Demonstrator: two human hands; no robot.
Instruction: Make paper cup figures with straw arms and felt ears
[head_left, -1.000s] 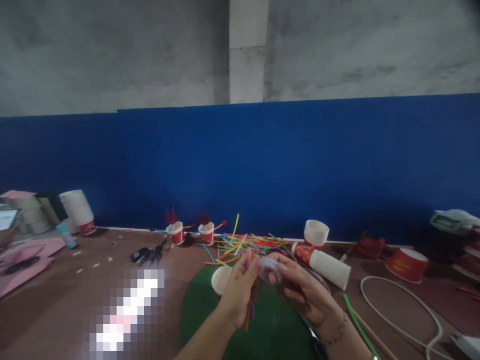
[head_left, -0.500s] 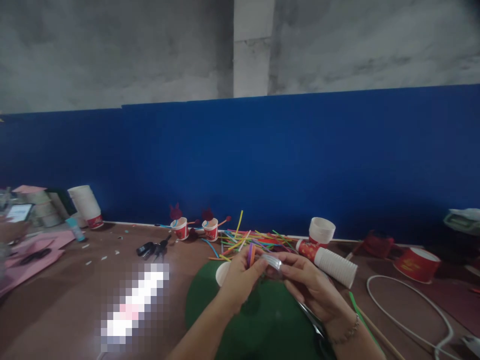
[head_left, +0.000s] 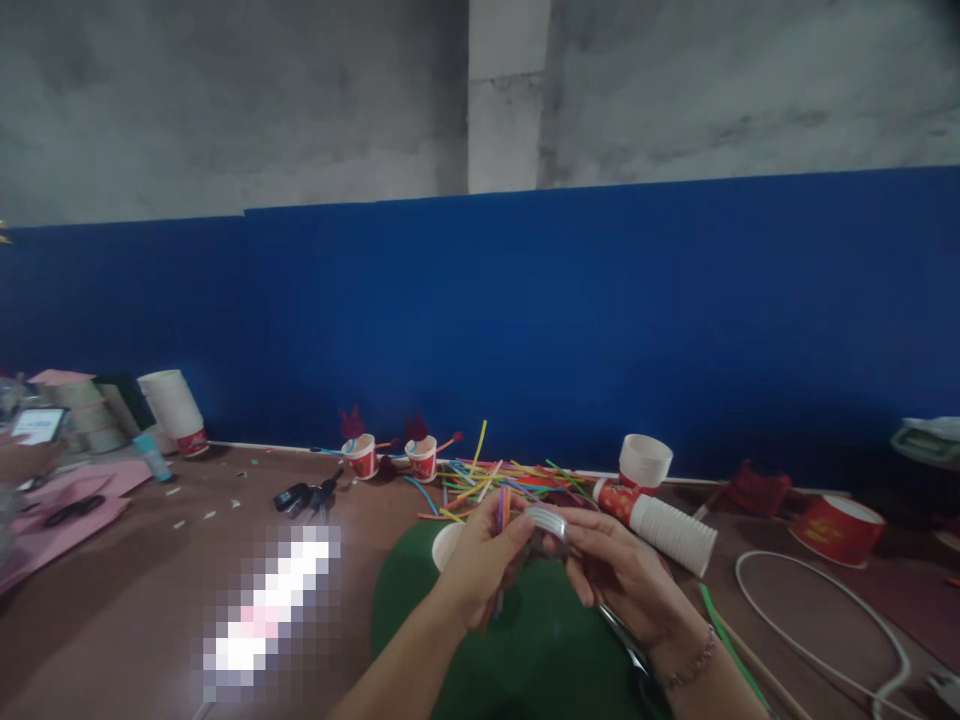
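Note:
My left hand (head_left: 480, 570) is closed on slim purple and orange strips (head_left: 503, 508), which stick up above the thumb and show again below the palm. A shiny roll of clear tape (head_left: 551, 522) sits between both hands. My right hand (head_left: 622, 570) grips its right side with the fingertips, and the left thumb touches its left side. Under the hands lies a round dark green mat (head_left: 540, 640). A white disc (head_left: 447, 548) is partly hidden behind my left hand. Scissors (head_left: 626, 640) lie partly under my right wrist.
Behind the hands lies a pile of thin coloured sticks (head_left: 480, 480). Two decorated paper cups (head_left: 361, 458) stand left of it. Stacked paper cups (head_left: 675, 530) lie at right, near a white cable (head_left: 817, 590) and a red bowl (head_left: 836, 530). Keys (head_left: 307, 498) rest at left.
My right fingers have shifted slightly around the tape roll, and more of its ring shows. The strips' lower ends now show below my left hand.

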